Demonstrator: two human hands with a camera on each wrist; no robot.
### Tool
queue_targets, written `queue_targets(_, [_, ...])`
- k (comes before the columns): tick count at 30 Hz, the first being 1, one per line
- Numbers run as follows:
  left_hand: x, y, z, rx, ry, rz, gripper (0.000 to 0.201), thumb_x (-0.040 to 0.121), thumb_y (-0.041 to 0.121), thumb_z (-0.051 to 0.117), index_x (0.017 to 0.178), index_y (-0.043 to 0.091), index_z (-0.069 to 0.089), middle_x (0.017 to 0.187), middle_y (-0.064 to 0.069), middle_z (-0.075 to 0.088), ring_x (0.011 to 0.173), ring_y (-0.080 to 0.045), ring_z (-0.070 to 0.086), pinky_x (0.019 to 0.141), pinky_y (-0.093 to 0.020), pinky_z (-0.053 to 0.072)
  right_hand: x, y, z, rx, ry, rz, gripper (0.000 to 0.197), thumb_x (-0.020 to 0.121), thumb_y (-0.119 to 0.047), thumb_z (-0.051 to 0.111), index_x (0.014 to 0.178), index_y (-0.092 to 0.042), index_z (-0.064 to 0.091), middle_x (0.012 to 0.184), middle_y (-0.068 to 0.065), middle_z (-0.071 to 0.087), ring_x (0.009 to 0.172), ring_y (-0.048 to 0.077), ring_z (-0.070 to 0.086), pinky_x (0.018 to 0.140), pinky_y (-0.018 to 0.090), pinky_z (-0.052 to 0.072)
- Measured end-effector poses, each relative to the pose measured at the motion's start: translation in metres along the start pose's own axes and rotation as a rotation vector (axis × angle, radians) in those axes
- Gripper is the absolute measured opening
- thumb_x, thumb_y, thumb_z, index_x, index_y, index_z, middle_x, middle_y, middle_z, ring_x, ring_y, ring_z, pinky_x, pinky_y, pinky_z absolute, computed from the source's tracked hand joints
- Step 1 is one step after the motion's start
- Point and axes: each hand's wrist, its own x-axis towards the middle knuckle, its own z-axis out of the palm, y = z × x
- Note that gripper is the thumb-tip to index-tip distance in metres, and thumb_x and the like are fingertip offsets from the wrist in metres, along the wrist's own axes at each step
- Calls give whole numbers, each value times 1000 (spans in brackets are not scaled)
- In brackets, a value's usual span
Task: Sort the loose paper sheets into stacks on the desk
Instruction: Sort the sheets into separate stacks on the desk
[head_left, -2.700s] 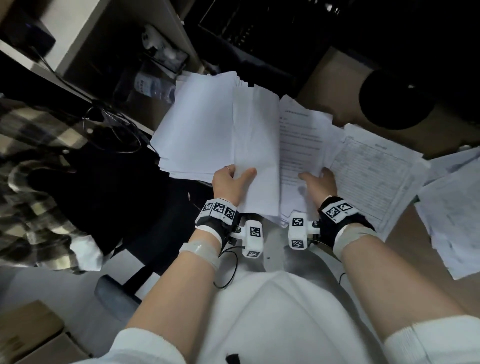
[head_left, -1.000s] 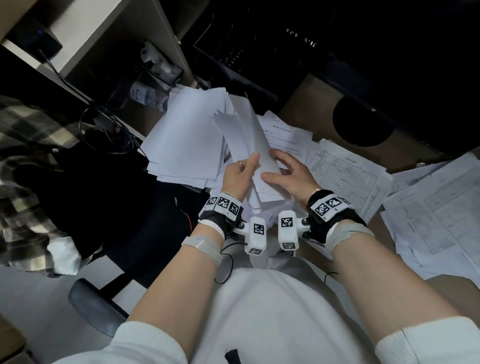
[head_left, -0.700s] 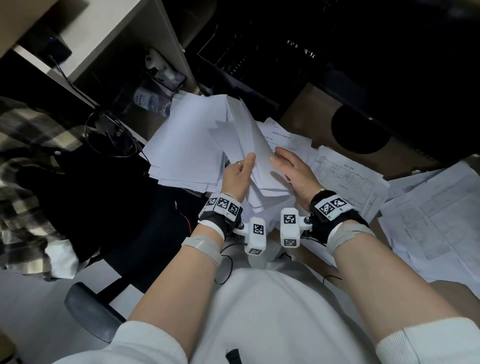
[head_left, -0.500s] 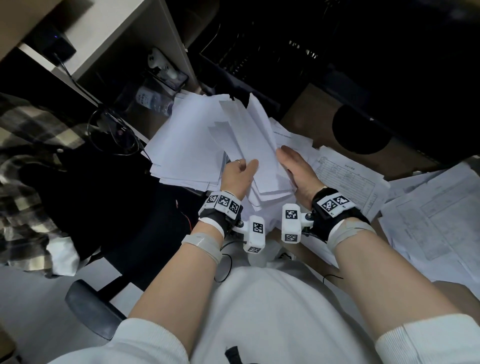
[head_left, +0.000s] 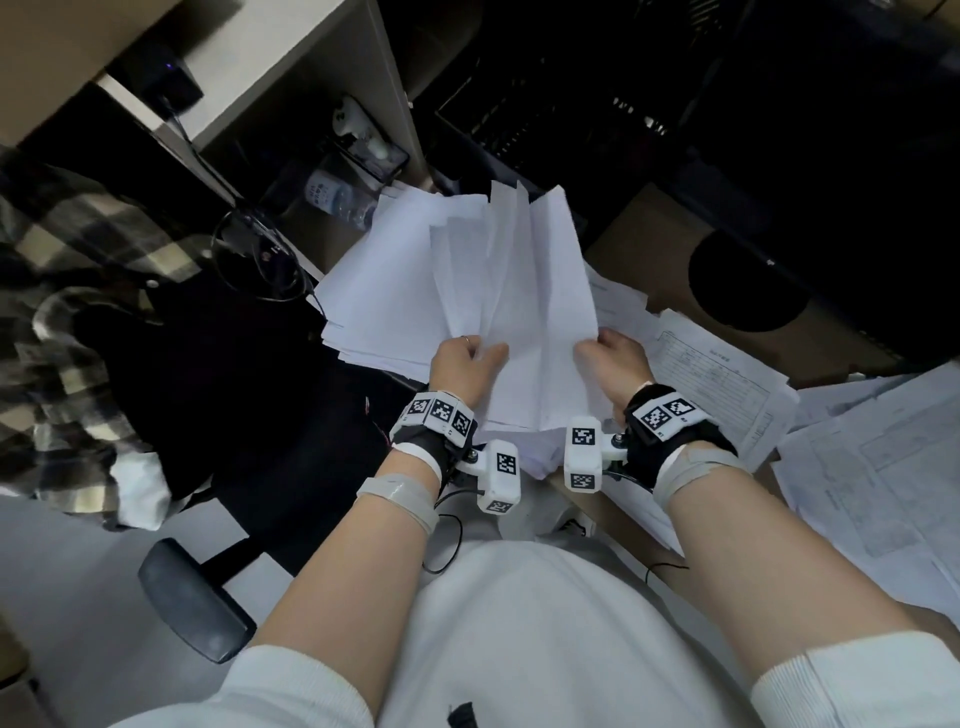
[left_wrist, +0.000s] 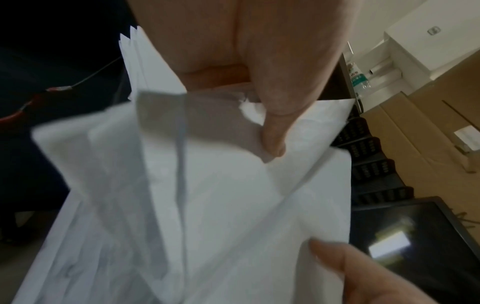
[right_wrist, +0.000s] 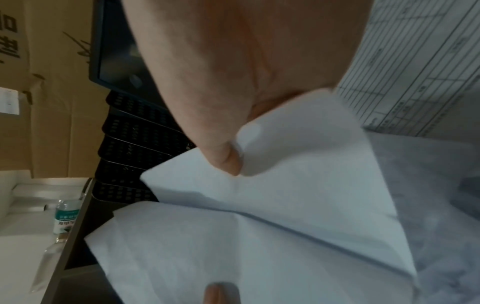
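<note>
Both hands hold one bundle of white sheets (head_left: 511, 312), raised off the desk (head_left: 644, 228) and standing roughly on end. Long axis runs from the wrists away from the person; lower short edge sits between the two hands, far edge fans out unevenly beyond the fingertips. Sheets are thin, matte, plain white, creased lengthwise into shallow folds; corners do not line up.

Left hand (head_left: 465, 366): fingers curled round the bundle's left lower edge, thumb (left_wrist: 272, 131) pressed on the front face, paper pinched under it. Thin ring on one finger.

Right hand (head_left: 613, 364): thumb (right_wrist: 226, 158) curled over the bundle's right lower corner, which bends up against it; remaining fingers behind the paper, hidden.

Left of the left-hand fingers and behind the held bundle: a flat stack of white paper (head_left: 379, 291), edges staggered, overhanging the desk edge. Right of the right-hand fingers: printed form sheets (head_left: 711, 374) with ruled tables, lying flat and overlapping; more printed pages (head_left: 872, 493) further right. Below the wrists, further white sheets lie loose on the desk.

Beyond the fingertips: black perforated letter trays (right_wrist: 135, 131), stacked. A clear water bottle (head_left: 337, 197) with a label lies on a shelf to the far left. Desk surface brown, smooth.
</note>
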Motion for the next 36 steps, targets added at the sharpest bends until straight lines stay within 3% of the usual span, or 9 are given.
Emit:
queue_targets(4, [8,-8,-26,55,-9,13,39,80,31,66,55,19,38,54,4,31,55,-18,29,54,-30,25,15,3,15,-211,40,68,30,82,-15,58,92,13,65,76,10,58,70,19,51,63,28,39])
queue_targets(9, [29,-27,-70,56,88,-15,42,82,29,67,55,17,38,54,1,31,53,-16,27,50,-28,24,28,0,46,-317,45,167,13,78,-8,58,73,-2,67,70,9,62,67,26,56,62,31,44])
queue_targets(14, [53,-36,-112,57,333,-79,40,85,27,65,61,11,38,58,-1,27,55,-18,23,42,-24,21,42,-7,90,-293,101,182,25,81,-10,56,57,-13,52,55,1,50,60,23,49,59,27,39])
queue_targets(19, [68,-45,-150,-5,351,-143,47,87,26,71,57,4,42,51,9,38,46,-4,34,44,-15,28,63,-27,151,-240,118,155,32,84,-9,55,57,-13,38,57,1,39,54,20,36,61,30,35])
queue_targets(23, [75,-61,-173,-10,356,-153,35,81,35,77,65,7,63,60,4,65,54,-10,61,53,-26,49,85,-48,203,-178,42,183,13,78,-21,53,87,-14,58,99,11,58,83,29,56,78,32,47])
queue_targets(26, [81,-65,-177,7,323,-169,28,78,34,79,68,10,68,66,1,69,59,-11,64,55,-24,48,93,-53,216,-113,31,178,71,83,-20,60,148,-11,33,153,13,33,127,27,48,100,30,43])
queue_targets(28, [84,-63,-170,18,295,-188,25,76,32,81,65,14,67,63,5,68,54,-6,61,52,-19,45,85,-60,212,-84,14,126,76,85,-18,65,150,-9,26,151,14,35,129,27,46,99,32,44])
queue_targets(31, [87,-54,-153,-9,257,-214,25,69,35,85,76,13,75,73,3,74,68,-11,70,61,-24,56,72,-64,199,12,-88,75,59,86,-18,70,140,-12,46,134,8,56,118,20,57,99,36,49])
queue_targets(36, [82,-26,-113,27,173,-202,29,61,44,85,68,20,71,61,10,69,56,-4,62,50,-17,43,50,-70,167,104,-276,109,65,87,-39,72,142,-17,45,120,0,63,100,13,65,93,38,55])
